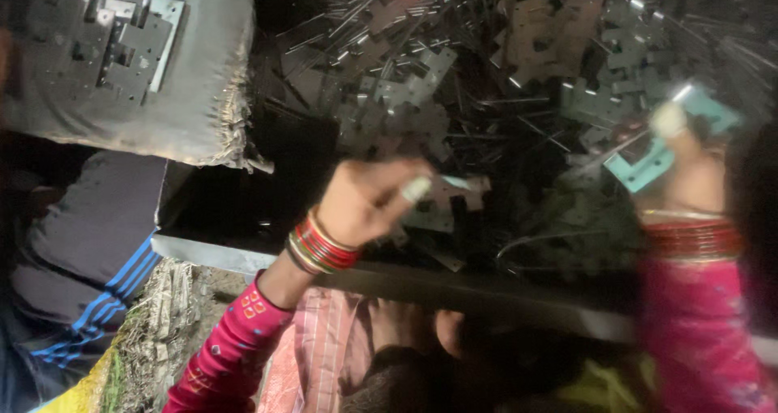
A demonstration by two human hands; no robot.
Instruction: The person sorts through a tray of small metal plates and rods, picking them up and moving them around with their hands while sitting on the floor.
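Dim pile of metal plates (486, 81) fills twelve o'clock; left hand (365, 198) pinches a plate (454, 192), right hand (689, 166) grips a teal plate (648, 166).

A big pile of flat metal plates and thin pins (486, 81) lies in the middle and at the back, behind a long edge (454, 287) that runs from left to right. The left hand (369, 198) is over the near part of the pile with a plate (454, 194) at its fingers, and the right hand (689, 170) is far to the right, holding up another plate (648, 166). At the back left, a few plates (134, 44) lie on a cloth (207, 97), and a person's leg (89, 243) is below it.
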